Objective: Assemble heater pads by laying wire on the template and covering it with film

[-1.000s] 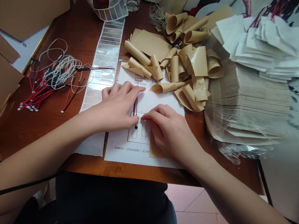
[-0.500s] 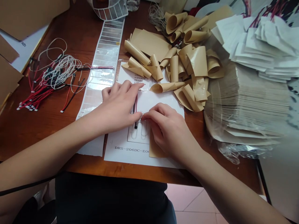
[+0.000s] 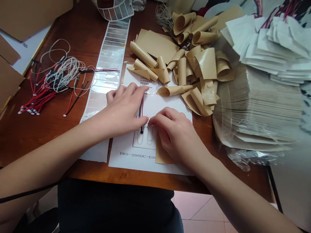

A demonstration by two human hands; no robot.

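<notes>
My left hand [image 3: 128, 111] lies palm down with fingers spread on a printed white sheet [image 3: 133, 161]. A thin cable with black and red wires [image 3: 140, 111] runs between its index finger and thumb. The cable's black end [image 3: 142, 131] lies over an outline drawing on the sheet. My right hand [image 3: 172, 129] is closed in a pinch beside the left thumb tip; what its fingertips hold is too small and hidden to make out. Partly covered by that hand is a piece of brown paper [image 3: 161, 153].
A strip of clear labels [image 3: 107, 61] runs left of the sheet. Beyond it lies a tangle of red, black and white cables [image 3: 63, 74]. Rolled brown papers [image 3: 181, 69] are heaped behind the hands. White packets [image 3: 264, 51] and a bagged paper stack [image 3: 257, 106] stand right.
Almost nothing differs. Both hands stay in the same place, and the whole view has shifted very slightly.
</notes>
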